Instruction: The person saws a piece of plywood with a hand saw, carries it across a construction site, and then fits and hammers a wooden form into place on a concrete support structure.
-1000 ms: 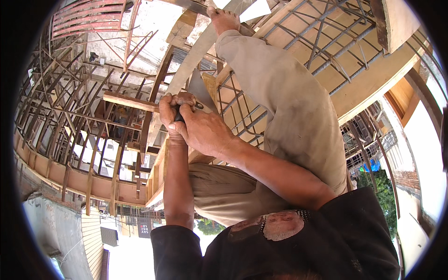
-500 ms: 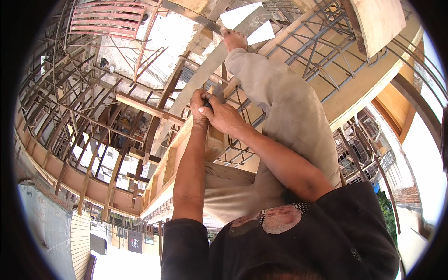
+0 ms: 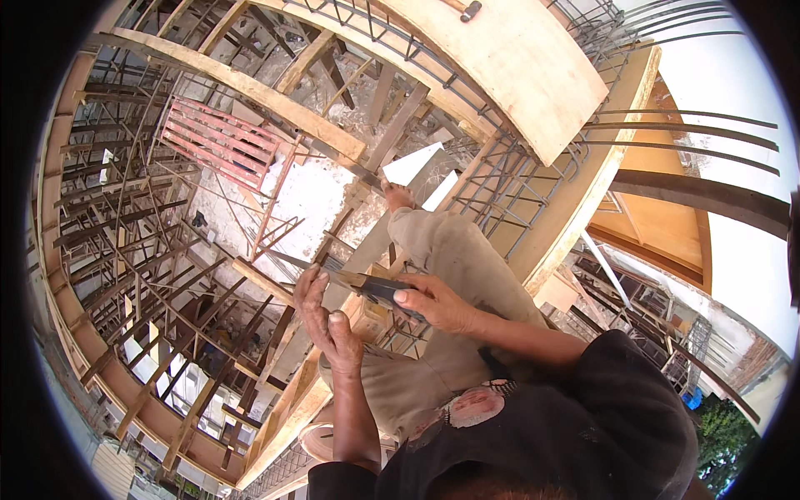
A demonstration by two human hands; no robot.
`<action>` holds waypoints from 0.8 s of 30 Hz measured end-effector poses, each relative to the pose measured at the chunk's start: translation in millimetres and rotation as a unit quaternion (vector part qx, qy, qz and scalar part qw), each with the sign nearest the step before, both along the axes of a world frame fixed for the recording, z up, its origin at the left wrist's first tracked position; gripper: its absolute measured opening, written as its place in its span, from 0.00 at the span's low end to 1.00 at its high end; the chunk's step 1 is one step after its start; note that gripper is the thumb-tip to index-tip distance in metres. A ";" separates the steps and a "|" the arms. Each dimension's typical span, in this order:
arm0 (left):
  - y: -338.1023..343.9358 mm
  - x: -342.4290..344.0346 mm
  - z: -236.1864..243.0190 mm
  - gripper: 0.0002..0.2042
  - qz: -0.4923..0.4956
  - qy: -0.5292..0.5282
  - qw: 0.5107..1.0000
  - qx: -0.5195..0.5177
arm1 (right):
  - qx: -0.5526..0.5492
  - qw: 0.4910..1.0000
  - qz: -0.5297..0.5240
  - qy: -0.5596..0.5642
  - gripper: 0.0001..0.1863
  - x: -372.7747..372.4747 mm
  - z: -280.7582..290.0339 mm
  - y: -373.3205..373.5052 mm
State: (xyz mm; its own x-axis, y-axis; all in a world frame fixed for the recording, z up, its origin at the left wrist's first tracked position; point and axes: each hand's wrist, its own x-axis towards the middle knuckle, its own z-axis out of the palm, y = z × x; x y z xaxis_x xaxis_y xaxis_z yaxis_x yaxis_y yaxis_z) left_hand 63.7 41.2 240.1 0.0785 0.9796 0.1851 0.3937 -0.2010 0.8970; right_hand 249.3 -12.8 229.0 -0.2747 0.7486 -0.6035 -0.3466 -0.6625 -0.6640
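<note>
Your right grip wrapped around black handle of saw, held out before your lap. Blade points left. Your left grip loosened, thumb apart, fingertips by blade; cannot tell whether touching. Hammer on plywood, ahead.

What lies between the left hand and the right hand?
The handsaw, in the head view: its black handle is in the right hand, its blade pointing toward the left hand.
</note>
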 end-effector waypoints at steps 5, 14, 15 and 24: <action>-25.4 -39.6 24.3 0.17 0.118 0.025 0.991 -0.063 | 0.109 0.978 -0.175 -0.007 0.33 92.7 71.0 -40.3; -90.6 -105.3 -63.9 0.16 -0.047 0.405 0.859 -0.310 | 0.167 0.928 -0.312 -0.116 0.32 159.8 99.7 -20.2; -90.3 -105.2 -66.5 0.17 -0.020 0.356 0.875 -0.328 | 0.209 0.899 -0.346 -0.170 0.33 159.4 100.4 -21.2; -83.0 -105.2 -68.0 0.16 -0.005 0.319 0.876 -0.361 | 0.204 0.745 -0.399 -0.495 0.21 186.2 36.6 -40.9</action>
State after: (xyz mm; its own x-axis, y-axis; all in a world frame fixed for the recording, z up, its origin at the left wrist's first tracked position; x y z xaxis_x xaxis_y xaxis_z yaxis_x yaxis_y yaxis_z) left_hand -41.5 -41.9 172.1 -0.0512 0.8219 -0.5673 0.8626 0.3227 0.3896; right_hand 435.4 -53.7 265.6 0.7839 0.6116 0.1067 0.2702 -0.1814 -0.9456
